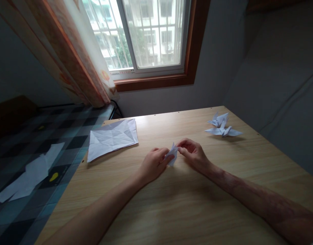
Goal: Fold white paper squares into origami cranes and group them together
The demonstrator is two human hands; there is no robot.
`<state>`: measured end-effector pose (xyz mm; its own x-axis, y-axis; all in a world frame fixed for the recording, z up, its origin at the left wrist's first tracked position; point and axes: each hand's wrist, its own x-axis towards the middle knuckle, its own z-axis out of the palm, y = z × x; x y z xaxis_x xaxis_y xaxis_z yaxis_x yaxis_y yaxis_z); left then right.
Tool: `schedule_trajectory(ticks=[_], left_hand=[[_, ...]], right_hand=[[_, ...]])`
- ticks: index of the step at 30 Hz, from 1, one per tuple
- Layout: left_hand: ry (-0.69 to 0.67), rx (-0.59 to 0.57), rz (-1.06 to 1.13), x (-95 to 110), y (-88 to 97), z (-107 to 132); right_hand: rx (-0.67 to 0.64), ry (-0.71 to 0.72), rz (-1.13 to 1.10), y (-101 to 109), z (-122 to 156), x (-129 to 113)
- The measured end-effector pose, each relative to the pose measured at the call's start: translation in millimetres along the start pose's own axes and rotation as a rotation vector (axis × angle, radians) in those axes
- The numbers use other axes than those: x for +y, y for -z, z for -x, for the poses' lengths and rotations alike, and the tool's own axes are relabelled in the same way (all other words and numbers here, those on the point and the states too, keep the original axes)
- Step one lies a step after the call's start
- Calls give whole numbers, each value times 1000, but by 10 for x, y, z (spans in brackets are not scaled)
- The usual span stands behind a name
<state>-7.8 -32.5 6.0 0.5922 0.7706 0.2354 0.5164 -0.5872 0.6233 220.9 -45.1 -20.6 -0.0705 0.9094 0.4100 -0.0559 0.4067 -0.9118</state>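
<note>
Light wood-grain table (171,211) in a pretty dim room, with daylight coming in from the far side. Both forearms reach in from the bottom of the view and meet around the middle of the tabletop. The left hand (153,165) and right hand (193,153) are close together, both pinched on the same small folded paper piece (171,157). The left grips its lower end and the right fingertips nip the top. It's white, held just above the wood, and too small to tell what fold it's at.

A bit further back on the left lies a creased white sheet (112,137), opened flat and full of fold lines, near the table's left edge. Far right, well apart from the hands, sit the finished origami cranes (221,126). It looks like two of them, touching.

Off the table to the left there's a checkered cloth (69,136) with some loose white paper (29,177) on it. Behind everything are an orange patterned curtain (80,58) and a window (146,34) looking onto apartment blocks.
</note>
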Motion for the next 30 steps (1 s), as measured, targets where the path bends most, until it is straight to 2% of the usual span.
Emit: schedule_trajectory(ticks=[6,14,24,30], left_hand=[[-121,17,-61,16,4,11],[-312,104,-178,-7,-26,7],[-322,116,-235,12,-28,11],[-319,116,-234,17,-21,12]], right_hand=[[34,100,75,10,45,33],[14,61,76,2,32,37],[-53,80,118,-7,36,-108],[-31,103,156,-13,40,-117]])
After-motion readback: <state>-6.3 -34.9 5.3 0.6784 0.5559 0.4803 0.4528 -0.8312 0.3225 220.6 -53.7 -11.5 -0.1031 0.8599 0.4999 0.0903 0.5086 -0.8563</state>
